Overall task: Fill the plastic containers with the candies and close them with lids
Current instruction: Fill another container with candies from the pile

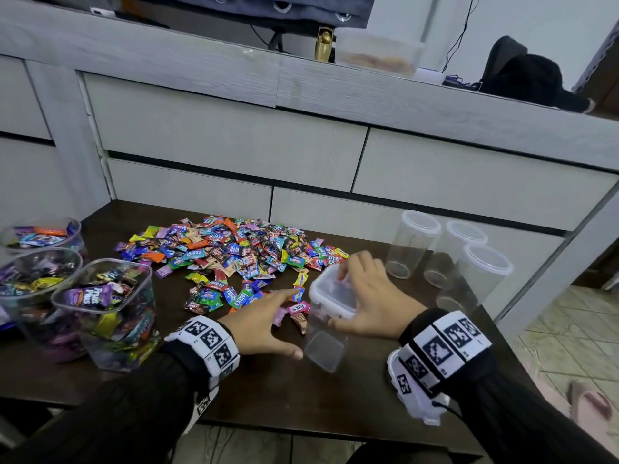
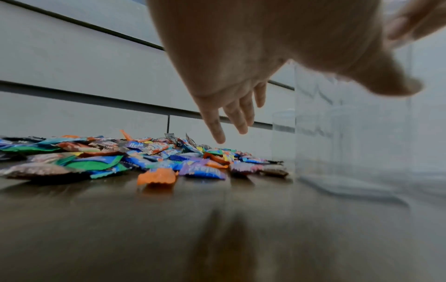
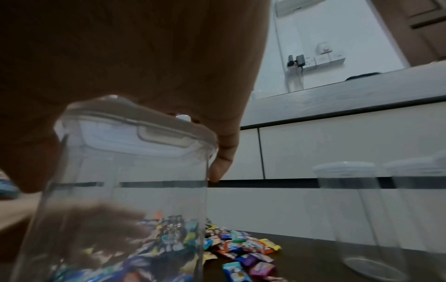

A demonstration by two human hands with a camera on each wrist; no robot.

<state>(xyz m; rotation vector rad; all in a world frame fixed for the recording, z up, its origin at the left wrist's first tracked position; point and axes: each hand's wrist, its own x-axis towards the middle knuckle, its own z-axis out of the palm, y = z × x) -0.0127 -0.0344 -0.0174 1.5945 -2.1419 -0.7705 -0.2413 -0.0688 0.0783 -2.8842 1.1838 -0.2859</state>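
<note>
A heap of wrapped candies lies across the middle of the dark table. In front of it stands an empty clear square container with its white clip lid on. My right hand grips the lidded top from above, thumb on the near side and fingers curled over the far edge. My left hand is just left of the container, fingers straight and spread just above the nearest candies, holding nothing.
Three lidless containers full of candies stand at the table's left. Three empty round jars with lids stand at the right. Grey drawer fronts rise right behind the table.
</note>
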